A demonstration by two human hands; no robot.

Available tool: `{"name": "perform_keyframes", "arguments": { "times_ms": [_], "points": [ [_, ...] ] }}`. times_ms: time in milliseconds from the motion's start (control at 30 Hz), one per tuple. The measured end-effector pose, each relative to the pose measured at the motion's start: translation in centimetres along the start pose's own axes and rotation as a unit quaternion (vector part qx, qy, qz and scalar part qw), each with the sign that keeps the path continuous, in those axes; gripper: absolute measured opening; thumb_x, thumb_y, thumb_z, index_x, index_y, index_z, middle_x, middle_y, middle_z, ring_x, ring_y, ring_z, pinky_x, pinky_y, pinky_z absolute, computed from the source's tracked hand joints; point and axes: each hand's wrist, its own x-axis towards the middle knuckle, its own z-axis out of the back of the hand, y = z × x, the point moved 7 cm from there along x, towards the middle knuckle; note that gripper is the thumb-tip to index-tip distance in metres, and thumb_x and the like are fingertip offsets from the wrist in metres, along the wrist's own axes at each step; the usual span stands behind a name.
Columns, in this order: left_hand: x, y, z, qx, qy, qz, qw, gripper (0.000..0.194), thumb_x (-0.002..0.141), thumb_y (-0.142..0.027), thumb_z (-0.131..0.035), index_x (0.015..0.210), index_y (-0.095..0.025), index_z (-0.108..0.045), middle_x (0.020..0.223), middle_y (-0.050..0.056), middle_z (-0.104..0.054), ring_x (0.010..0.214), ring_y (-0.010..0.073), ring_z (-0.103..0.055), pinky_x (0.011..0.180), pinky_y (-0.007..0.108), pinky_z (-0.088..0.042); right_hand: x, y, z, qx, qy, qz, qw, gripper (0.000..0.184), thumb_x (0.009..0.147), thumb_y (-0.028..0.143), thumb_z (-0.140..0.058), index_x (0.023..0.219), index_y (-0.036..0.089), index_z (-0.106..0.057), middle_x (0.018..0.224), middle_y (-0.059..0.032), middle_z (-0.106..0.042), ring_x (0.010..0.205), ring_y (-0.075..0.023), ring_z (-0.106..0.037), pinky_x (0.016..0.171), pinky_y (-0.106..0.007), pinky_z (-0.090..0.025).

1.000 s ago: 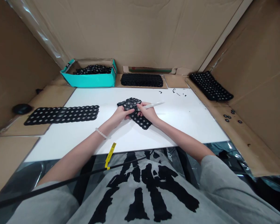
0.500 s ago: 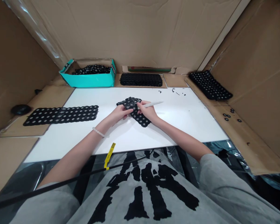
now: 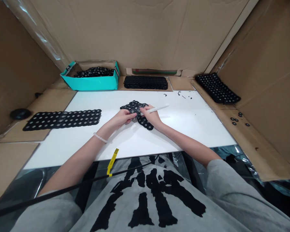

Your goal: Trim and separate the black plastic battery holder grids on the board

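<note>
A bent black sheet of joined rings (image 3: pixel 146 123) is held up over the white board, its pale dots being the ring holes or centres. My left hand (image 3: pixel 123 118) pinches the sheet's left side between thumb and fingers. In my right hand (image 3: pixel 152 116) is a white pen-like tool (image 3: pixel 158 108), its tip down at the sheet near my left thumb and its back end pointing right. The tip itself is too small to make out. Left of my hands another black ring sheet (image 3: pixel 62 120) lies flat, partly on the board and partly on cardboard.
A teal box (image 3: pixel 91 83) full of black pieces stands at the back left. Beside it lies a stack of black sheets (image 3: pixel 146 82). More sheets (image 3: pixel 217 88) rest at the right, near several loose rings (image 3: pixel 234 120). Black scraps (image 3: pixel 180 93) dot the white board (image 3: pixel 190 129). Cardboard walls surround everything.
The held sheet has bent more, its lower part pulling in slightly. My right hand and the pen-like tool have shifted a little left, toward my left thumb.
</note>
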Motion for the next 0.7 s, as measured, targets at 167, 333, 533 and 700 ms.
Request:
{"name": "perform_keyframes", "arguments": {
  "times_ms": [167,333,533,700],
  "points": [
    [0.6,0.8,0.1,0.008,-0.004,-0.01,1.0,0.04,0.071,-0.042,-0.076,0.052,-0.015,-0.051,0.045,-0.001,-0.046,0.043,0.0062,-0.035,0.046,0.022,-0.02,-0.5,0.7,-0.3,-0.053,-0.003,0.032,0.998,0.038,0.088,0.035,-0.053,0.054,0.02,-0.045,0.069,0.0006,-0.044,0.081,-0.017,-0.051,0.08,-0.03,-0.04],
    [0.6,0.8,0.0,0.007,0.014,-0.006,1.0,0.045,0.069,-0.043,-0.077,0.048,-0.016,-0.048,0.045,-0.001,-0.046,0.045,0.006,-0.034,0.046,0.023,-0.019,-0.8,1.0,-0.6,-0.089,-0.006,0.067,0.994,0.037,0.093,0.035,-0.048,0.059,0.021,-0.042,0.074,0.0002,-0.041,0.076,-0.0157,-0.048,0.077,-0.029,-0.039],
    [0.4,0.4,-0.5,-0.069,0.042,0.006,0.997,0.042,0.064,-0.043,-0.082,0.055,-0.015,-0.053,0.053,0.0,-0.051,0.047,0.0067,-0.04,0.045,0.021,-0.027,-0.3,0.7,-0.6,-0.1,-0.008,0.083,0.992,0.036,0.093,0.038,-0.049,0.062,0.021,-0.044,0.077,-0.001,-0.046,0.079,-0.0157,-0.05,0.082,-0.029,-0.042],
    [0.2,-0.3,-0.2,-0.06,-0.001,-0.013,0.998,0.038,0.064,-0.041,-0.083,0.063,-0.015,-0.055,0.056,0.0,-0.053,0.045,0.0074,-0.042,0.043,0.022,-0.028,0.4,-0.3,-0.2,0.049,0.023,-0.029,0.998,0.038,0.088,0.049,-0.052,0.063,0.021,-0.047,0.063,0.0012,-0.051,0.067,-0.0148,-0.057,0.065,-0.026,-0.048]
  ]
}}
